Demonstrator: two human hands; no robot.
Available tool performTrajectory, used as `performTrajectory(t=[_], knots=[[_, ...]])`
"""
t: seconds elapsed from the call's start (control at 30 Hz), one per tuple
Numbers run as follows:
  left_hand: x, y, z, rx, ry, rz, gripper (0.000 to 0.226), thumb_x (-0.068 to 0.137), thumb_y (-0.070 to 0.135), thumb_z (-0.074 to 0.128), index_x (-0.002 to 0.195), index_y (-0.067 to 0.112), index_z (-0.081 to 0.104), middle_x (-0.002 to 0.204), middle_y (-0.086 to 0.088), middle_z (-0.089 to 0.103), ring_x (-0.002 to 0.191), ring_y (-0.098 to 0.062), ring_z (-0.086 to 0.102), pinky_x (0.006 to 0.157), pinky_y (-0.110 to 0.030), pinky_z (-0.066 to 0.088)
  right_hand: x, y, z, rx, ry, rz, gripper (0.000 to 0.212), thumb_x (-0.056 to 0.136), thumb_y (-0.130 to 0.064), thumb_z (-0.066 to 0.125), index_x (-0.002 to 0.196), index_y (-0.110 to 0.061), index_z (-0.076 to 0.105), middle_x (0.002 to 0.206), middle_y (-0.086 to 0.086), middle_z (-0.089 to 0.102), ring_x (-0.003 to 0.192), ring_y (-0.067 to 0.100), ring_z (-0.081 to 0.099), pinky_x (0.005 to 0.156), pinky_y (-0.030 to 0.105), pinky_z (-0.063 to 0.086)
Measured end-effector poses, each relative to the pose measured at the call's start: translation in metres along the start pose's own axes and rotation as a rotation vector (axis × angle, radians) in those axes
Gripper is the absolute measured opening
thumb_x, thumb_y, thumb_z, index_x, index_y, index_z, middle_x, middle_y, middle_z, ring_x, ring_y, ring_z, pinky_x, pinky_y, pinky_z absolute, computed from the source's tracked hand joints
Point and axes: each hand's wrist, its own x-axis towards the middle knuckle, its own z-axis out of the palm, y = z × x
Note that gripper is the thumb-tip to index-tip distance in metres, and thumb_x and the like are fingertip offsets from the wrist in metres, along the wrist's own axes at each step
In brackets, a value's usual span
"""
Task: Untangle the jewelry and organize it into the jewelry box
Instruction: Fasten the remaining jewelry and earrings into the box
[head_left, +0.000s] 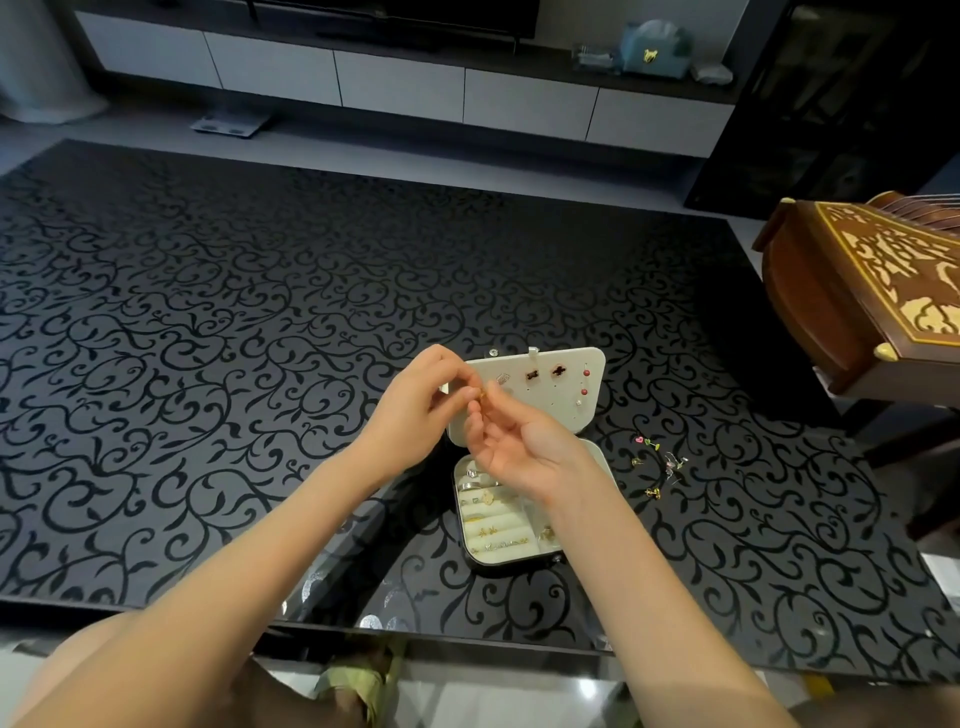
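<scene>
Jewelry in play: one small gold piece (482, 399), held in the air over the 9 o'clock side of the open lid (543, 422) of the jewelry box (511, 565); too small to tell what kind of item it is.

Risks, my read:
- drop; you hold it by the very fingertips of both hands, so a slip while working it sends it down; onto the black patterned table (234, 322) it would be hard to spot; into the tray (496, 525) it would mix with the rings already seated there
- overpull; if the two pinches tug apart too hard, a thin post or link could bend or snap
- your right forearm crosses above the tray; lowering it could nudge the box and unseat pieces on the lid
- loose pile (657, 467) lies on the table at 3 o'clock of the box, apart from it; a sweep of your right arm could scatter it

Fingers:
- left hand (421, 402): fingers curled, thumb and forefinger tips meeting on the piece; the piece sits at 3 o'clock of those tips
- right hand (519, 452): palm up, fingers curled upward, tips closing on the same piece from 6 o'clock; exact contact is partly hidden
- both pinches touch the piece, nothing else in either hand that I can see
</scene>
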Motion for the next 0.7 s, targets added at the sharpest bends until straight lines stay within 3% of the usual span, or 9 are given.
performTrajectory(t=[0.1, 0.2, 0.47, 0.7], knots=[[0.000, -0.002, 0.002, 0.069, -0.014, 0.045, 0.008, 0.091, 0.002, 0.054, 0.092, 0.008, 0.059, 0.092, -0.001, 0.050, 0.084, -0.004, 0.047, 0.072, -0.014, 0.042, 0.001, 0.001, 0.000, -0.210, 0.030, -0.122, 0.011, 0.089, -0.009, 0.060, 0.084, 0.001, 0.064, 0.071, 0.007, 0.059, 0.057, 0.009, 0.057, 0.050, 0.017, 0.052], [0.001, -0.003, 0.000, 0.099, -0.033, 0.063, 0.007, 0.092, 0.003, 0.052, 0.093, 0.007, 0.058, 0.093, 0.000, 0.049, 0.085, -0.005, 0.046, 0.073, -0.013, 0.040, 0.000, -0.004, 0.002, -0.288, 0.050, -0.109, 0.013, 0.092, -0.009, 0.057, 0.085, 0.000, 0.061, 0.069, 0.007, 0.053, 0.052, 0.009, 0.051, 0.045, 0.014, 0.046], [0.007, -0.007, -0.007, 0.146, -0.131, 0.123, 0.010, 0.090, -0.004, 0.049, 0.089, 0.005, 0.055, 0.091, 0.002, 0.045, 0.083, -0.004, 0.044, 0.075, -0.012, 0.038, -0.004, -0.013, 0.007, -0.104, 0.065, 0.092, 0.008, 0.090, -0.004, 0.054, 0.082, -0.003, 0.055, 0.061, 0.008, 0.052, 0.038, 0.011, 0.048, 0.037, 0.013, 0.038], [0.010, -0.010, -0.008, 0.124, -0.150, 0.139, 0.007, 0.093, 0.005, 0.052, 0.090, 0.006, 0.057, 0.092, 0.006, 0.045, 0.083, -0.004, 0.046, 0.076, -0.011, 0.039, -0.006, -0.010, 0.004, 0.103, 0.004, 0.164, 0.006, 0.085, -0.002, 0.052, 0.087, 0.001, 0.057, 0.059, 0.009, 0.050, 0.055, 0.007, 0.039, 0.039, 0.014, 0.041]])
